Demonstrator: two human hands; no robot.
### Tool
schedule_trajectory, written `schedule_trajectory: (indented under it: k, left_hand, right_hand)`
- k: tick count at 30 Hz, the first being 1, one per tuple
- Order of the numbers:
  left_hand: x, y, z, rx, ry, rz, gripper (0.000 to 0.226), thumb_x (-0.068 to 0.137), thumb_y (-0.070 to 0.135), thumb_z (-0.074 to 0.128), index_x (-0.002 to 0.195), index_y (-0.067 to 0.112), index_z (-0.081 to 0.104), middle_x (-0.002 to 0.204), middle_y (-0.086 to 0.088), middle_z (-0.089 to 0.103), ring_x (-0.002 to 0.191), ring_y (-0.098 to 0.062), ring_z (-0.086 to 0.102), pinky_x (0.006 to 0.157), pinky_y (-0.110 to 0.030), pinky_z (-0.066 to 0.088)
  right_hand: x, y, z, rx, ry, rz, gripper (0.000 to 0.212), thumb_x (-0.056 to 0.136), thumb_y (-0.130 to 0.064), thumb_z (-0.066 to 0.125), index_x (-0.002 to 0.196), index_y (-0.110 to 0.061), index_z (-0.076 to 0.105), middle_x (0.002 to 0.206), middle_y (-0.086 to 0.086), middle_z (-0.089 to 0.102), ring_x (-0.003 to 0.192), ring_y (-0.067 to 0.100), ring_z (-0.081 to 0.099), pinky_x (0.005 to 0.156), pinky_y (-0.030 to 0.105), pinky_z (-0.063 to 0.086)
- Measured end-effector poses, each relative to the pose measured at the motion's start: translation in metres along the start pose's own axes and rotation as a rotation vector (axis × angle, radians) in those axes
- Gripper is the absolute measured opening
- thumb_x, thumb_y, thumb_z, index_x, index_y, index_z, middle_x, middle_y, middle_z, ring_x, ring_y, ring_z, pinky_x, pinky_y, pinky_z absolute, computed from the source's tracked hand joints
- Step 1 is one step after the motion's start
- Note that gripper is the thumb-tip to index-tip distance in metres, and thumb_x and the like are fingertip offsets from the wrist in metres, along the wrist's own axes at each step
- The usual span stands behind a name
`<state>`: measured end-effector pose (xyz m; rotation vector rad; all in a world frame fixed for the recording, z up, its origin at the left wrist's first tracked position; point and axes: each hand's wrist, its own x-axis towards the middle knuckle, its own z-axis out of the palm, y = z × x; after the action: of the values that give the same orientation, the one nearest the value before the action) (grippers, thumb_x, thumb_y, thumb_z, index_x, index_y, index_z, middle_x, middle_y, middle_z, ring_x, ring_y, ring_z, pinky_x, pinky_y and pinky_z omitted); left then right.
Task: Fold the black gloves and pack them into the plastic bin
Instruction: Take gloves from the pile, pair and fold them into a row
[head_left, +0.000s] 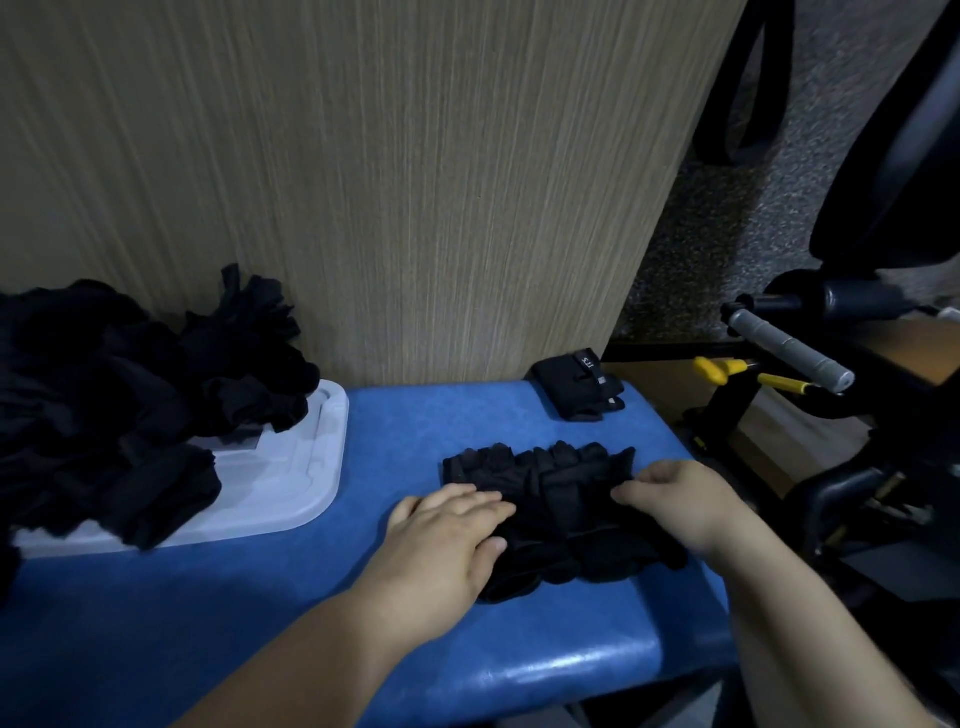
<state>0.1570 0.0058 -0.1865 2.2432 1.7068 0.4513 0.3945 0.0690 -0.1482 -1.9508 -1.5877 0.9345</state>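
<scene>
Head view: a blue padded bench runs across the lower frame, against a wood-grain panel. Near the bench's right end lie the gloves being worked on, a black bundle spread flat with its frilled finger ends toward the panel.

The left hand lies flat on the bundle's left part, fingers straight and together, pressing down on it. The right hand is at the bundle's right edge, its fingers curled and pinching a fold of the black fabric.

At the left, a white plastic bin sits on the bench; only its shallow rim and rounded corner show. A large loose pile of black gloves is heaped over it and spills past its left side, well apart from the hands.

At the bench's far right corner, touching the foot of the panel, rests a small folded glove with a label strip on top.

Beyond the bench's right end stands dark gym equipment with a grey grip and yellow handles, on a speckled floor.
</scene>
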Motion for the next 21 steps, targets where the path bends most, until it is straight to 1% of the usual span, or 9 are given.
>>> schedule_trajectory:
  k: [3,7,9,11,12,14,16,18,21]
  left_hand:
    - [0.0,-0.001,0.0,-0.008,-0.006,0.008,0.043,0.102,0.043,0.03,0.145,0.045,0.029,0.151,0.031,0.021,0.141,0.006,0.005,0.103,-0.018,-0.002]
    - [0.002,-0.003,-0.002,-0.067,-0.037,0.012,0.042,0.102,0.042,0.031,0.144,0.044,0.032,0.15,0.03,0.024,0.14,0.006,0.007,0.104,-0.018,0.0]
    - [0.005,-0.006,-0.007,-0.161,-0.013,-0.011,0.039,0.102,0.038,0.035,0.14,0.041,0.04,0.143,0.027,0.036,0.138,0.004,0.019,0.109,-0.019,0.009]
    - [0.007,-0.01,-0.012,-0.36,0.058,-0.095,0.032,0.101,0.035,0.04,0.13,0.037,0.054,0.127,0.023,0.05,0.128,0.003,0.036,0.107,-0.018,0.024]
    - [0.008,-0.011,-0.013,-0.472,0.096,-0.15,0.028,0.1,0.033,0.042,0.122,0.036,0.06,0.12,0.023,0.054,0.121,0.003,0.044,0.103,-0.017,0.031]
    - [0.01,-0.013,-0.014,-0.631,0.156,-0.246,0.023,0.099,0.03,0.045,0.106,0.033,0.067,0.11,0.019,0.063,0.11,0.0,0.055,0.098,-0.021,0.041]
    - [0.01,-0.013,-0.014,-0.644,0.186,-0.298,0.022,0.098,0.031,0.046,0.093,0.032,0.067,0.101,0.014,0.066,0.1,-0.003,0.059,0.093,-0.026,0.046]
    - [0.009,-0.011,-0.016,-0.574,0.18,-0.32,0.025,0.098,0.035,0.044,0.089,0.027,0.066,0.096,0.01,0.065,0.093,-0.004,0.059,0.083,-0.023,0.046]
    - [0.008,-0.009,-0.017,-0.456,0.164,-0.32,0.032,0.098,0.044,0.041,0.08,0.026,0.06,0.088,0.01,0.059,0.09,-0.009,0.055,0.074,-0.023,0.04]
  right_hand:
    - [-0.002,-0.005,0.003,0.255,-0.106,-0.054,0.037,0.057,-0.038,0.074,0.071,-0.011,0.053,0.07,0.015,0.054,0.067,0.028,0.053,0.064,0.042,0.04]
    - [-0.012,-0.018,0.006,0.573,-0.282,-0.125,0.027,0.075,-0.027,0.077,0.081,-0.014,0.054,0.074,0.009,0.053,0.065,0.02,0.052,0.058,0.03,0.04]
    - [-0.019,-0.027,0.009,0.618,-0.377,-0.19,0.034,0.067,-0.034,0.081,0.084,-0.014,0.058,0.079,0.008,0.059,0.069,0.018,0.054,0.062,0.03,0.04]
    - [-0.024,-0.033,0.016,0.643,-0.455,-0.251,0.043,0.059,-0.039,0.081,0.088,-0.015,0.061,0.089,0.009,0.066,0.074,0.014,0.058,0.065,0.028,0.041]
    - [-0.027,-0.036,0.019,0.653,-0.482,-0.259,0.045,0.058,-0.039,0.08,0.091,-0.015,0.061,0.096,0.008,0.071,0.076,0.012,0.059,0.067,0.027,0.043]
    - [-0.03,-0.038,0.025,0.638,-0.505,-0.26,0.035,0.069,-0.03,0.074,0.096,-0.013,0.06,0.107,0.008,0.072,0.08,0.008,0.06,0.069,0.022,0.045]
    - [-0.03,-0.039,0.03,0.643,-0.496,-0.284,0.021,0.079,-0.016,0.071,0.097,-0.012,0.061,0.107,0.007,0.073,0.08,0.006,0.06,0.069,0.02,0.046]
    - [-0.028,-0.041,0.031,0.667,-0.397,-0.29,0.008,0.088,-0.004,0.062,0.092,-0.011,0.061,0.1,0.006,0.074,0.077,0.005,0.06,0.067,0.021,0.045]
    - [-0.018,-0.034,0.031,0.602,-0.145,-0.242,0.011,0.091,-0.004,0.059,0.084,-0.012,0.059,0.078,-0.002,0.07,0.071,0.012,0.057,0.06,0.021,0.042]
